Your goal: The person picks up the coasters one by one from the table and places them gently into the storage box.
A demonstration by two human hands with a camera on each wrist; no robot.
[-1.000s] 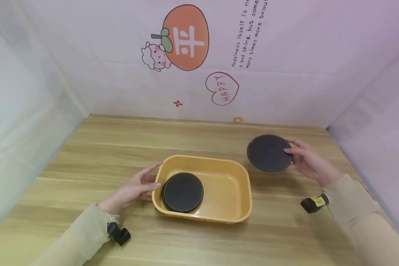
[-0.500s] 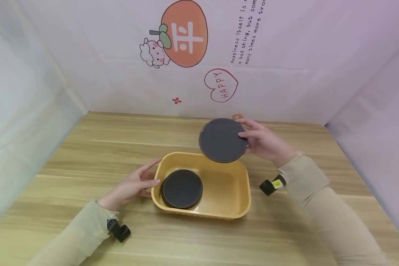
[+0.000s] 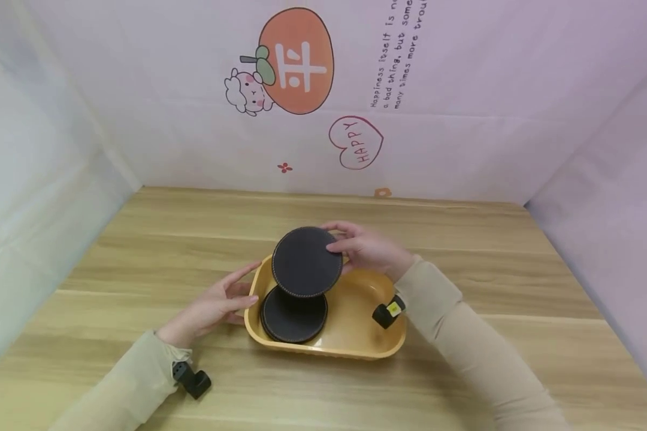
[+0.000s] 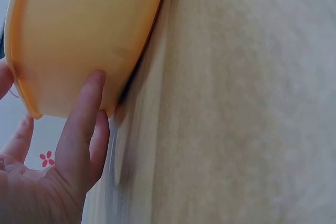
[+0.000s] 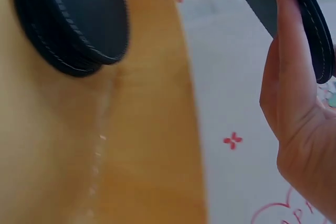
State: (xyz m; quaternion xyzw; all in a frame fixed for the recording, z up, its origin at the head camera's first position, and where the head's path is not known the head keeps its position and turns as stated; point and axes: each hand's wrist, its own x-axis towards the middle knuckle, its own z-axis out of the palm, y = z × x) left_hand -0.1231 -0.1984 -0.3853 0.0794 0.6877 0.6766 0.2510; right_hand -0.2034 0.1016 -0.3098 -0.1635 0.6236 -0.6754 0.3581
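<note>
- My right hand (image 3: 369, 251) pinches a black coaster (image 3: 306, 261), tilted above the coaster stack (image 3: 293, 315) at the tray's (image 3: 356, 347) 9 o'clock end.
- My left hand (image 3: 215, 305), fingers straight, touches the tray's 9 o'clock wall on the desk (image 3: 140, 251).

Head cam sits high, facing forward and down: whole wooden surface (image 3: 463, 359), yellow tray (image 3: 356, 347) and both hands in frame. Left wrist cam is tight on the tray's outer wall (image 4: 84, 35), looking along the surface (image 4: 247, 103). Right wrist cam is close over the tray's inside (image 5: 142, 145). All three views share the tray.
</note>
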